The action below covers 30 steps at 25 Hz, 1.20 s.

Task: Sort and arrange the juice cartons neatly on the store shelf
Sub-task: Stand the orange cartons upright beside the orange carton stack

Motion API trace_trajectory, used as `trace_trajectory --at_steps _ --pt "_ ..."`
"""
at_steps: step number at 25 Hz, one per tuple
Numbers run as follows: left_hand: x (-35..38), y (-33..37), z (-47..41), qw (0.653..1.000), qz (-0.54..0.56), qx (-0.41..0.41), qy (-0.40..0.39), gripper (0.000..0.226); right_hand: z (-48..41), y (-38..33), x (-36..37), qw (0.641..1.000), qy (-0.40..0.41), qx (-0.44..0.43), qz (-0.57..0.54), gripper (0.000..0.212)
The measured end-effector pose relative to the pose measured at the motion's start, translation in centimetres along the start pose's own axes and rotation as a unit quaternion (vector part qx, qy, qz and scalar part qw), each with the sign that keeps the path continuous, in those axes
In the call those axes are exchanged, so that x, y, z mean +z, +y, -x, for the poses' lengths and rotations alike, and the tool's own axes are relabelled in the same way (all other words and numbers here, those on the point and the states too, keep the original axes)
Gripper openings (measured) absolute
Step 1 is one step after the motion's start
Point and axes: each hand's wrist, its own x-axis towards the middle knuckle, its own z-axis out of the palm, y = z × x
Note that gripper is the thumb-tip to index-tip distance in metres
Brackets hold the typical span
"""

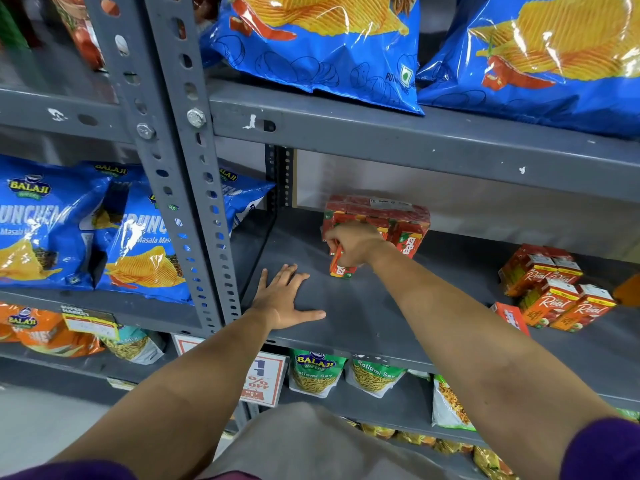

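Note:
A wrapped pack of red juice cartons (381,211) stands at the back of the grey shelf (363,306). My right hand (353,244) reaches in front of it and grips a single small red carton (341,268), tilted, its lower end on the shelf. My left hand (282,299) lies flat on the shelf near the front left, fingers spread, holding nothing. Further right, several orange "Real" juice cartons (550,292) lie in a loose group, and another red carton (510,317) lies by the shelf's front edge.
A perforated grey upright post (180,168) stands left of my hands. Blue chip bags (311,39) fill the shelf above and blue bags (52,230) the bay to the left. Green snack packets (315,372) and a price sign (259,379) hang below.

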Motion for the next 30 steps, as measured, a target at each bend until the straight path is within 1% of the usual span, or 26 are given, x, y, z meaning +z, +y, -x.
trace_trajectory --at_steps 2,4,6,8,10,11,14,16,20,25,28,30 --pt "0.0 0.0 0.0 1.000 -0.001 0.000 0.000 0.105 0.4 1.4 0.5 0.994 0.036 0.034 -0.100 0.024" --pt "-0.1 0.0 0.0 1.000 0.000 0.001 0.002 0.105 1.1 2.7 1.6 0.973 0.076 0.066 -0.209 0.030" --pt "-0.1 0.0 0.0 1.000 -0.002 -0.001 0.000 0.105 1.8 3.4 3.2 0.936 0.099 0.085 -0.327 0.034" --pt "-0.2 0.1 0.0 1.000 -0.010 -0.006 -0.009 0.106 2.2 3.4 4.7 0.896 0.099 0.089 -0.424 0.038" --pt "-0.2 0.1 0.0 1.000 -0.014 -0.009 -0.013 0.105 2.4 3.2 5.9 0.868 0.081 0.093 -0.481 0.050" --pt "-0.2 0.2 0.0 1.000 -0.015 -0.009 -0.012 0.104 2.4 3.0 6.4 0.858 0.075 0.098 -0.499 0.053" --pt "-0.2 0.2 0.0 1.000 -0.013 -0.006 -0.006 0.103 2.0 2.5 7.6 0.821 0.104 0.115 -0.550 0.047" --pt "-0.2 0.2 0.1 1.000 -0.014 -0.006 -0.005 0.103 1.9 2.2 8.0 0.806 0.130 0.125 -0.564 0.044" --pt "-0.2 0.2 0.0 1.000 -0.014 -0.008 -0.005 0.102 1.6 2.4 8.2 0.824 0.142 0.127 -0.533 0.041" --pt "-0.1 0.3 0.0 1.000 -0.010 -0.005 -0.003 0.104 1.7 2.6 8.5 0.848 0.139 0.124 -0.495 0.051" --pt "-0.3 0.3 0.0 1.000 -0.010 -0.006 -0.005 0.103 1.7 2.8 8.4 0.872 0.132 0.120 -0.456 0.046" --pt "-0.3 0.5 0.2 1.000 -0.021 0.010 -0.001 0.097 2.0 3.0 8.3 0.881 0.126 0.132 -0.436 0.045"
